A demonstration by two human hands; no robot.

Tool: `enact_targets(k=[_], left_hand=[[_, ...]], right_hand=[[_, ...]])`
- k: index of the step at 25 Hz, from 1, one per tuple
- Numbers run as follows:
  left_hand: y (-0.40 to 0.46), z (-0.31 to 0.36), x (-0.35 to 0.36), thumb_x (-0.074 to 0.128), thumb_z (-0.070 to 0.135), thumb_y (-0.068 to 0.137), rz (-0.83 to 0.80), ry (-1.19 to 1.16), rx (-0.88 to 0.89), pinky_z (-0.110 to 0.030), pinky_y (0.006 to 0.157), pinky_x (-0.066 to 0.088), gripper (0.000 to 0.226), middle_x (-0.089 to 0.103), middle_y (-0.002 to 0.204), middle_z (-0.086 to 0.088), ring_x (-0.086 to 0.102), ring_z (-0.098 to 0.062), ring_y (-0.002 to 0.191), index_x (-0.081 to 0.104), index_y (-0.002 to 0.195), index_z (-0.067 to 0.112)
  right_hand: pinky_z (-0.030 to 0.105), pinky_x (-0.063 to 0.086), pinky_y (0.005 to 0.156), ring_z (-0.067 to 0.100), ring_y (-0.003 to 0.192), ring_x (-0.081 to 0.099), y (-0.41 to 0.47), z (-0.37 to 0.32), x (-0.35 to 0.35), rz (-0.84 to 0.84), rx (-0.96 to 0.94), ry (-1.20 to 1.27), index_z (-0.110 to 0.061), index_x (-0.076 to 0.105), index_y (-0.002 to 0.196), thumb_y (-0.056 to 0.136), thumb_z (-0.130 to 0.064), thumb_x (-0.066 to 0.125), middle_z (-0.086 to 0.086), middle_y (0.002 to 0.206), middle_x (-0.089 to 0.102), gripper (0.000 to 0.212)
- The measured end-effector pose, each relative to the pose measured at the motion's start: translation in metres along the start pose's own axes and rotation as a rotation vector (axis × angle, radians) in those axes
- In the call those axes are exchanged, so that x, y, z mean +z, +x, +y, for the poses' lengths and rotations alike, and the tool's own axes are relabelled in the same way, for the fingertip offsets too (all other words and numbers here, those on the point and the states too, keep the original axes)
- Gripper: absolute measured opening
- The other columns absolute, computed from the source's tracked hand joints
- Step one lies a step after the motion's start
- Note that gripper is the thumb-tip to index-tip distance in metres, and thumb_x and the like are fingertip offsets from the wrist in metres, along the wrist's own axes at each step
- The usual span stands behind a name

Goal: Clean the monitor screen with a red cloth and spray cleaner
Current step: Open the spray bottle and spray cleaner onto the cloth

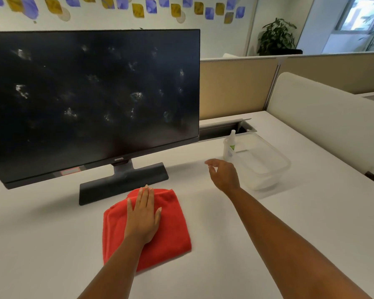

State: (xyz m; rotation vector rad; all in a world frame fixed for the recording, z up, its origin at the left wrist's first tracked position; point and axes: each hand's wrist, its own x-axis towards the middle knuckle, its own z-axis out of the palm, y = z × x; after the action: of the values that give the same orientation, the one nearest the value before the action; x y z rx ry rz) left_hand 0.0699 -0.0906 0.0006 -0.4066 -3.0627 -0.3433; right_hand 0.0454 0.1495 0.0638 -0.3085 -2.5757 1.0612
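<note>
A black monitor point(91, 100) stands on the white desk, its dark screen dotted with many whitish smudges. In front of its stand lies a folded red cloth point(173, 229). My left hand point(143, 214) rests flat on the cloth, fingers together, palm down. A small clear spray bottle point(229, 146) with a white nozzle and green label stands upright to the right of the monitor. My right hand point(222, 174) hovers just in front of the bottle, fingers spread and curved, holding nothing and not touching it.
A clear plastic container point(266, 167) sits right beside the bottle. Behind it is an open cable tray point(225, 126) in the desk. A cream partition point(324, 117) borders the desk's right side. The monitor stand's base point(121, 184) lies just beyond the cloth.
</note>
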Motion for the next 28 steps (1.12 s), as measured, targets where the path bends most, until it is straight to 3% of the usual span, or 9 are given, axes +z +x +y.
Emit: enact_targets(k=[4,7,9,17,20,24,28], left_hand=[[0.015,0.009,0.013,0.006,0.052,0.092,-0.004,0.01,-0.05,-0.046,0.116,-0.007,0.065,-0.013,0.155,-0.003,-0.014,-0.017,0.143,-0.008,0.144,0.015],[0.021,0.012,0.017,-0.032,0.071,0.06,-0.043,0.016,-0.07,-0.045,0.113,-0.013,0.101,-0.02,0.151,0.0,-0.018,-0.016,0.141,-0.013,0.143,0.017],[0.026,0.013,0.02,-0.044,0.069,0.047,-0.062,0.036,-0.098,-0.045,0.112,-0.014,0.111,-0.021,0.153,-0.001,-0.023,-0.014,0.138,-0.017,0.141,0.018],[0.033,0.014,0.025,-0.042,0.07,0.05,-0.101,0.042,-0.118,-0.045,0.113,-0.013,0.104,-0.017,0.155,-0.001,-0.026,-0.009,0.133,-0.02,0.138,0.02],[0.032,0.014,0.026,-0.042,0.07,0.05,-0.103,0.055,-0.121,-0.044,0.113,-0.013,0.102,-0.016,0.155,0.0,-0.025,-0.01,0.133,-0.021,0.138,0.02],[0.032,0.014,0.027,-0.04,0.07,0.052,-0.093,0.043,-0.116,-0.044,0.113,-0.013,0.104,-0.013,0.155,-0.001,-0.023,-0.011,0.135,-0.016,0.14,0.019],[0.032,0.013,0.029,-0.041,0.07,0.051,-0.088,0.05,-0.119,-0.044,0.113,-0.014,0.102,-0.015,0.155,-0.001,-0.02,-0.011,0.138,-0.021,0.138,0.02]], right_hand=[[0.035,0.042,0.101,0.028,0.115,0.056,0.042,0.021,-0.029,0.129,0.038,0.02,-0.011,0.06,0.119,0.091,-0.016,0.055,0.012,0.127,0.058,0.028],[0.033,0.044,0.098,0.028,0.114,0.055,0.069,0.038,-0.042,0.166,0.071,0.035,-0.008,0.053,0.127,0.09,-0.018,0.058,0.014,0.128,0.057,0.038],[0.034,0.041,0.101,0.028,0.118,0.052,0.084,0.046,-0.044,0.156,0.104,0.01,-0.008,0.047,0.131,0.089,-0.022,0.059,0.013,0.132,0.053,0.046],[0.04,0.038,0.105,0.029,0.132,0.037,0.122,0.058,-0.036,0.064,0.052,-0.163,-0.018,0.025,0.144,0.091,-0.027,0.056,0.011,0.147,0.034,0.063],[0.04,0.037,0.105,0.029,0.131,0.039,0.128,0.061,-0.034,0.07,0.036,-0.181,-0.017,0.035,0.14,0.092,-0.027,0.053,0.01,0.147,0.036,0.052],[0.036,0.043,0.099,0.03,0.115,0.054,0.13,0.061,-0.03,0.212,0.021,-0.097,-0.008,0.053,0.125,0.093,-0.02,0.052,0.014,0.128,0.056,0.034],[0.036,0.046,0.096,0.031,0.106,0.059,0.129,0.061,-0.033,0.27,0.053,0.002,-0.007,0.059,0.118,0.091,-0.016,0.055,0.015,0.119,0.062,0.029]])
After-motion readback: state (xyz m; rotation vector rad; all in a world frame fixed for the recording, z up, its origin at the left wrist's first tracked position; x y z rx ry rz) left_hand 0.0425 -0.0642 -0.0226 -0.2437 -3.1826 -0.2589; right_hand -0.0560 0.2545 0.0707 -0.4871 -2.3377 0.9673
